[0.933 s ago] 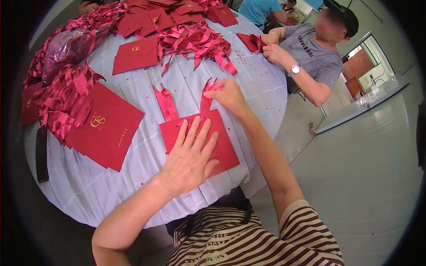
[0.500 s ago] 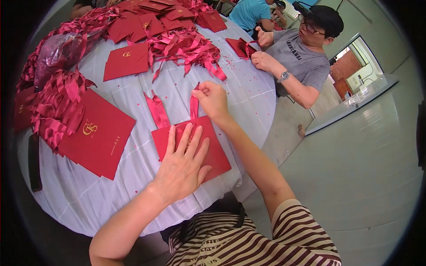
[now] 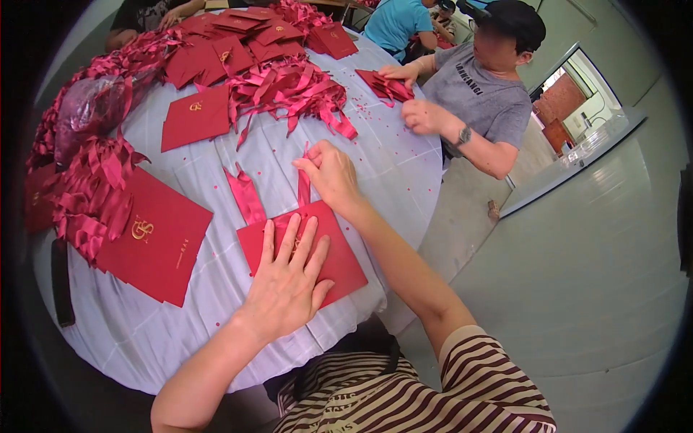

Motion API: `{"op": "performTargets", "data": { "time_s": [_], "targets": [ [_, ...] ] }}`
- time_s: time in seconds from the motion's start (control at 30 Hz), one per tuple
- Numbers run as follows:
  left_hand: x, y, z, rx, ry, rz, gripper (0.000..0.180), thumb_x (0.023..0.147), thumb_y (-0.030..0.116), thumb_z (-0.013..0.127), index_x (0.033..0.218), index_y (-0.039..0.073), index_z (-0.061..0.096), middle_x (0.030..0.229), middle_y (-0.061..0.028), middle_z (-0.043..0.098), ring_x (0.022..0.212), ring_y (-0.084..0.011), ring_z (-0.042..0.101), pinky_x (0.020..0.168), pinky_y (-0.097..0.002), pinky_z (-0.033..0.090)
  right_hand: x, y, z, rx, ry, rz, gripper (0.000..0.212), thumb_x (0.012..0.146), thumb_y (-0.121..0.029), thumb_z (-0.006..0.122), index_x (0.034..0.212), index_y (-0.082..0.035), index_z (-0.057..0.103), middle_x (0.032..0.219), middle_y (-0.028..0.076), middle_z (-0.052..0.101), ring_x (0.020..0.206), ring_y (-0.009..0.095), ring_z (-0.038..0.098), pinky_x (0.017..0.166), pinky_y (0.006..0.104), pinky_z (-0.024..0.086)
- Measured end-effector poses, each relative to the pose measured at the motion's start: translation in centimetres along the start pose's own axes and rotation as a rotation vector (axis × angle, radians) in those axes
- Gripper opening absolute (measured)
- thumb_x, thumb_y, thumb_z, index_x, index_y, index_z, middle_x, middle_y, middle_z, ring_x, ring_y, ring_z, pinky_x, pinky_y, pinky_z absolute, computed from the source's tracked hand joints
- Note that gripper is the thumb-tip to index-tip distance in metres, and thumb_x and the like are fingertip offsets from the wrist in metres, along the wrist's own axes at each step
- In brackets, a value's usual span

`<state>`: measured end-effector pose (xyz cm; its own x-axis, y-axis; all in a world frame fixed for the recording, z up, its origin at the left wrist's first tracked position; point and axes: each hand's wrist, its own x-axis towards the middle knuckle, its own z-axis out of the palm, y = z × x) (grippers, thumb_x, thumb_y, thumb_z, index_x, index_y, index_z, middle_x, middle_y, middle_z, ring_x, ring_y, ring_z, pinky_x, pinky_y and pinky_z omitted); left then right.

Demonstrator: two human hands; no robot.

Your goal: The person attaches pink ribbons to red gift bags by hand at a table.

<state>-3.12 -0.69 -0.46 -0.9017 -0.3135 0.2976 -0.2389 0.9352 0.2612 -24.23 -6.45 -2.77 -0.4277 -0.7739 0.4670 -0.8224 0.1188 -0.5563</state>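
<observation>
A red paper gift bag (image 3: 343, 254) lies flat on the white-covered table before me, with a gold emblem partly hidden under my fingers. My left hand (image 3: 287, 289) rests flat on it, fingers spread, pressing it to the cloth. Above the bag's top edge, my right hand (image 3: 333, 179) pinches the end of a red satin ribbon (image 3: 304, 189), pulled straight away from the bag. Left of it a second ribbon tail (image 3: 246, 196) lies loose on the cloth, also running from the bag's top edge.
Larger red bags with ribbons (image 3: 173, 234) are stacked at the left. A ribbon heap (image 3: 307, 90) and a red bag (image 3: 193, 120) lie ahead, more bags (image 3: 216, 58) beyond. Small red scraps dot the tablecloth (image 3: 390, 169). A co-worker (image 3: 480, 94) handles red bags across the right side.
The view has shifted slightly. My right hand still pinches the ribbon, now a bit lower and to the left. The co-worker's hands have moved down onto the red bags.
</observation>
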Motion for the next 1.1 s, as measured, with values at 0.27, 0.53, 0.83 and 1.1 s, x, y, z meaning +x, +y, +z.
{"op": "performTargets", "data": {
  "time_s": [0.27, 0.53, 0.83, 1.1],
  "targets": [
    [-0.3, -0.1, 0.1, 0.008, 0.010, -0.001, 0.058, 0.088, 0.035, 0.054, 0.133, 0.000, 0.044, 0.145, -0.0236, 0.032, 0.138, -0.0401, 0.022, 0.112, -0.0582, 0.009, -0.9, -0.5, -2.8, 0.109, -0.104, 0.124, 0.030, 0.080, -0.027, 0.070, 0.087, 0.001, 0.063, 0.077, 0.017, 0.066, 0.074, 0.034, 0.064, 0.068, 0.0412, 0.049],
    [0.0, -0.2, 0.4, 0.006, 0.038, 0.006, 0.058, 0.087, 0.038, 0.054, 0.131, 0.000, 0.046, 0.143, -0.0246, 0.035, 0.137, -0.0407, 0.025, 0.111, -0.0601, 0.012, -1.5, -0.9, -2.7, 0.062, -0.195, 0.054, 0.025, 0.078, -0.020, 0.070, 0.086, 0.002, 0.063, 0.088, 0.022, 0.063, 0.085, 0.037, 0.061, 0.075, 0.0438, 0.048],
    [-0.5, -0.2, 0.3, -0.001, 0.029, -0.036, 0.056, 0.089, 0.037, 0.053, 0.132, 0.002, 0.046, 0.144, -0.0234, 0.032, 0.137, -0.0384, 0.026, 0.111, -0.0575, 0.014, -4.9, -2.4, -6.0, -0.066, -0.296, -0.178, 0.023, 0.083, -0.020, 0.068, 0.090, 0.000, 0.059, 0.082, 0.013, 0.059, 0.073, 0.024, 0.059, 0.068, 0.0341, 0.048],
    [-0.2, -2.9, -2.3, -0.234, 0.549, -0.272, 0.034, 0.080, 0.014, 0.068, 0.106, -0.002, 0.051, 0.103, -0.0187, 0.053, 0.101, -0.0358, 0.051, 0.087, -0.0420, 0.043, -3.3, -1.7, -6.6, 0.244, -0.643, 0.206, 0.023, 0.081, -0.021, 0.072, 0.088, 0.000, 0.064, 0.076, 0.003, 0.064, 0.066, 0.008, 0.055, 0.062, 0.0258, 0.047]
  ]
}}
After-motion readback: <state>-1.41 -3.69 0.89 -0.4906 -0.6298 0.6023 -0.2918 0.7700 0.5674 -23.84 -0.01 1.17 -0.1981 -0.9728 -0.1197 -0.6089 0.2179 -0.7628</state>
